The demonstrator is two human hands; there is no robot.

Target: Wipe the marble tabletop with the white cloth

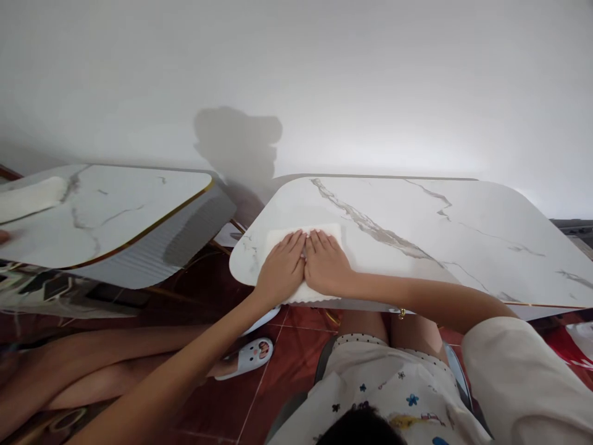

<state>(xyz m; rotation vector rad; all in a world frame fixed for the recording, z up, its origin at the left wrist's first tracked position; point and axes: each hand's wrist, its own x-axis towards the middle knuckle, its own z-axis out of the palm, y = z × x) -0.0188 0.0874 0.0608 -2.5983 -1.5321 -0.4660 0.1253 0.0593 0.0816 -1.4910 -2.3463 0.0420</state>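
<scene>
Nearest: one lap in pale printed clothing [370,377], small blue and dark motifs. Two bare forearms reach forward from it.

Two hands, left [280,267] and right [328,262], side by side and touching, both palm down on one white cloth [319,293]. Grip, both hands: open and flat, fingers extended and together, nothing clasped; they rest on top of the cloth. It lies spread near the left end of one white, grey-veined table [393,213], scalloped edge toward the lap.

To the left, one other person's bare legs [115,349], and one pale slipper [252,357] with a face design on red floor tiles [301,343]. Beyond, a second veined table [125,198], gold-edged, with one white item [34,198] on it, and fingertips [4,236] at the frame edge.

Farthest: one plain wall [370,80], one dark shadow [238,136].
</scene>
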